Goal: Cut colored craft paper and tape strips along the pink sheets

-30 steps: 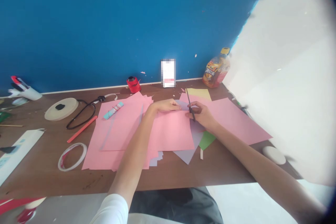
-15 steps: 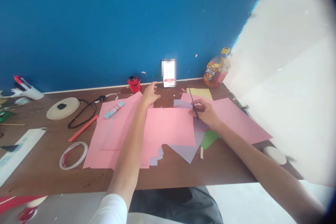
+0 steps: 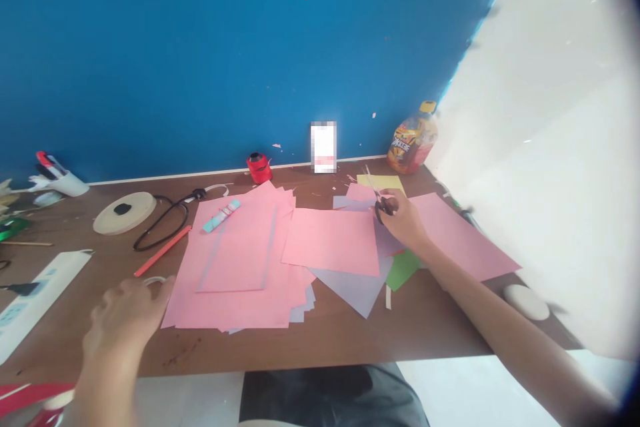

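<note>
At the left of the table my left hand reaches over a roll of tape and covers most of it. Its thumb and fingers are apart, slightly blurred; I cannot see a closed grip on the roll. My right hand holds scissors by their black handles, blades pointing away toward the wall. Just left of the scissors lies a pink sheet, partly over a lavender sheet. A stack of pink paper carries a folded pink piece with bluish strips and a glue stick.
A phone-like bright screen, a red tape roll and a drink bottle stand along the wall. A power strip, black cable, white disc and pen cup lie left. More pink paper lies right.
My left hand has moved from beyond the pink sheets to the tape roll at the left. The right hand keeps the scissors, whose handles have turned more into view.
</note>
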### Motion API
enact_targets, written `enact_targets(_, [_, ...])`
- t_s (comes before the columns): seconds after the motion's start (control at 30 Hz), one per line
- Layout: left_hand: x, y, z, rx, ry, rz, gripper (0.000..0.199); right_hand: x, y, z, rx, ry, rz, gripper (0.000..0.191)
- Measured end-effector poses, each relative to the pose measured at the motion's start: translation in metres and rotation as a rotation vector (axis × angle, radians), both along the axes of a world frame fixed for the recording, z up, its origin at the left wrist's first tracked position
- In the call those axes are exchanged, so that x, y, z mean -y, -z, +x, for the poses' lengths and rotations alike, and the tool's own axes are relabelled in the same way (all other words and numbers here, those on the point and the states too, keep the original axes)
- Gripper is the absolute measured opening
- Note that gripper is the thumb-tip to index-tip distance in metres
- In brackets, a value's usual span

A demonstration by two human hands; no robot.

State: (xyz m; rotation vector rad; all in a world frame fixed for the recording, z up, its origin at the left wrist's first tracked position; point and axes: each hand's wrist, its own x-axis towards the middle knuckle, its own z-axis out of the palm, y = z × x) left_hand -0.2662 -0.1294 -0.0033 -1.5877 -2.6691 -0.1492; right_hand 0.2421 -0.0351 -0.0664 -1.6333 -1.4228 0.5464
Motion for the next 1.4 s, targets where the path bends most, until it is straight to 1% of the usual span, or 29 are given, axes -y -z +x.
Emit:
enact_targets(0.03, [0.008,0.010,-0.016,-0.026,-0.113,-0.054,0.047,0.000,-0.001,0.001,0.023,0.050,-0.002,0.044])
enact_targets(0.07, [0.015,0.019,-0.026,-0.009,-0.124,-0.092,0.049,0.000,-0.002,0.003,0.047,0.091,-0.012,0.044])
enact_targets(0.1, [0.021,0.027,-0.031,0.006,-0.140,-0.095,0.049,-0.001,-0.003,0.005,0.070,0.118,-0.028,0.043])
enact_targets(0.13, [0.026,0.031,-0.031,0.020,-0.137,-0.070,0.049,-0.001,-0.003,0.008,0.099,0.130,-0.048,0.041])
enact_targets(0.17, [0.030,0.033,-0.026,0.024,-0.125,-0.010,0.047,-0.002,-0.003,0.011,0.138,0.136,-0.065,0.039])
enact_targets(0.23, [0.034,0.028,-0.009,0.042,-0.053,0.144,0.040,-0.002,-0.003,0.016,0.252,0.162,-0.086,0.036])
enact_targets(0.3, [0.032,0.013,0.017,0.071,0.042,0.330,0.029,-0.002,-0.004,0.020,0.399,0.201,-0.108,0.034])
enact_targets(0.33, [0.028,0.004,0.034,0.086,0.103,0.387,0.027,-0.002,-0.005,0.021,0.479,0.216,-0.122,0.033])
enact_targets(0.37, [0.022,-0.005,0.051,0.120,0.162,0.408,0.028,-0.002,-0.006,0.022,0.559,0.226,-0.133,0.032])
enact_targets(0.4, [0.012,-0.013,0.071,0.201,0.237,0.370,0.030,-0.001,-0.007,0.022,0.635,0.226,-0.143,0.031])
enact_targets(0.43, [0.000,-0.020,0.092,0.332,0.307,0.332,0.030,0.000,-0.008,0.022,0.704,0.218,-0.149,0.030])
enact_targets(0.47, [-0.014,-0.024,0.113,0.509,0.419,0.257,0.029,0.001,-0.009,0.023,0.765,0.210,-0.152,0.028])
enact_targets(0.5, [-0.031,-0.025,0.135,0.673,0.515,0.232,0.030,0.002,-0.010,0.023,0.813,0.202,-0.154,0.026])
enact_targets(0.57, [-0.067,-0.019,0.175,0.979,0.712,0.171,0.030,0.003,-0.013,0.023,0.869,0.179,-0.173,0.023])
enact_targets(0.6, [-0.084,-0.013,0.194,1.144,0.786,0.175,0.029,0.004,-0.014,0.024,0.880,0.167,-0.187,0.022])
enact_targets(0.63, [-0.100,-0.006,0.211,1.332,0.851,0.138,0.028,0.004,-0.015,0.024,0.885,0.159,-0.200,0.023])
enact_targets(0.67, [-0.114,0.001,0.226,1.537,0.867,0.115,0.027,0.004,-0.016,0.024,0.886,0.153,-0.211,0.023])
enact_targets(0.7, [-0.125,0.008,0.239,1.738,0.842,0.088,0.025,0.004,-0.016,0.025,0.885,0.148,-0.221,0.024])
enact_targets(0.73, [-0.133,0.015,0.252,1.900,0.781,0.061,0.022,0.004,-0.016,0.025,0.884,0.146,-0.229,0.025])
enact_targets(0.77, [-0.139,0.020,0.263,2.020,0.706,0.042,0.020,0.004,-0.016,0.026,0.882,0.141,-0.233,0.025])
enact_targets(0.83, [-0.145,0.030,0.280,2.168,0.569,0.047,0.021,0.004,-0.014,0.028,0.879,0.111,-0.221,0.025])
enact_targets(0.87, [-0.146,0.034,0.287,2.205,0.544,0.057,0.024,0.003,-0.012,0.029,0.877,0.091,-0.203,0.025])
enact_targets(1.0, [-0.149,0.051,0.300,2.219,0.612,0.105,0.041,0.002,-0.009,0.039,0.829,-0.007,-0.145,0.026])
enact_targets(1.1, [-0.153,0.062,0.299,2.249,0.587,0.099,0.050,0.000,-0.011,0.046,0.769,-0.068,-0.165,0.028])
enact_targets(1.2, [-0.156,0.067,0.296,2.273,0.554,0.076,0.051,0.000,-0.014,0.045,0.776,-0.030,-0.161,0.024])
enact_targets(1.27, [-0.156,0.068,0.294,2.299,0.535,0.041,0.050,0.002,-0.016,0.035,0.791,0.003,-0.080,0.025])
enact_targets(1.3, [-0.156,0.067,0.294,2.310,0.525,0.020,0.051,0.004,-0.016,0.028,0.764,0.001,-0.010,0.026])
enact_targets(1.33, [-0.156,0.066,0.293,2.317,0.519,-0.001,0.051,0.005,-0.015,0.019,0.689,-0.009,0.063,0.026])
enact_targets(1.4, [-0.155,0.065,0.293,2.319,0.529,-0.032,0.052,0.009,-0.012,0.001,0.420,-0.110,0.151,0.027])
